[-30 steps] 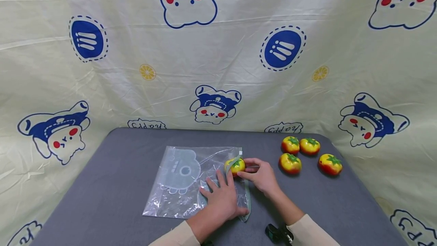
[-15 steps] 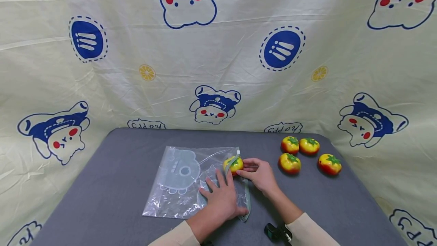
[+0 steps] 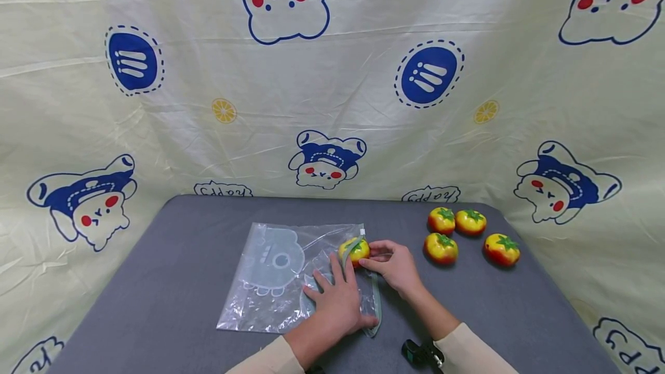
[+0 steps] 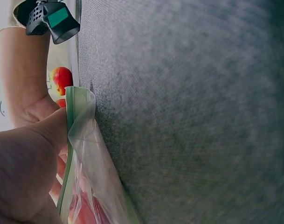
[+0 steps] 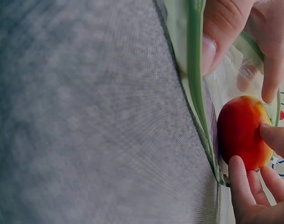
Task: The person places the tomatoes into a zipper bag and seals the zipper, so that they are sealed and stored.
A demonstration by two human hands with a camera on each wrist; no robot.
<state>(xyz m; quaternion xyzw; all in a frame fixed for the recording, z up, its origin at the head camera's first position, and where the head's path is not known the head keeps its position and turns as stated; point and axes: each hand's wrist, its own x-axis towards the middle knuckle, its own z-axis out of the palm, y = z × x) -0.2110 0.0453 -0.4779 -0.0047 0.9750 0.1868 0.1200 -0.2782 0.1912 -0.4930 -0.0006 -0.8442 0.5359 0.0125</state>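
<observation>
A clear zip bag (image 3: pixel 283 310) lies flat on the grey table, its green-edged mouth toward the right. My left hand (image 3: pixel 337 305) rests on the mouth end with fingers spread. In the right wrist view, its thumb (image 5: pixel 221 42) lies against one green lip and its other fingers are near the opposite lip, so the mouth gapes. My right hand (image 3: pixel 397 270) grips a red-and-yellow tomato (image 3: pixel 361 251) with a green leafy top between thumb and fingers. The tomato sits in the bag's mouth, and a green lip crosses over it in the head view.
Several more tomatoes, among them a nearer one (image 3: pixel 441 249) and a rightmost one (image 3: pixel 501 250), stand at the table's right. A black wrist camera (image 3: pixel 422 354) is strapped below my right hand. A printed curtain (image 3: pixel 332 91) hangs behind the table.
The tomato and my right hand have moved slightly left, farther into the bag's mouth. My left hand stays nearly in place, its fingertips shifting a little.
</observation>
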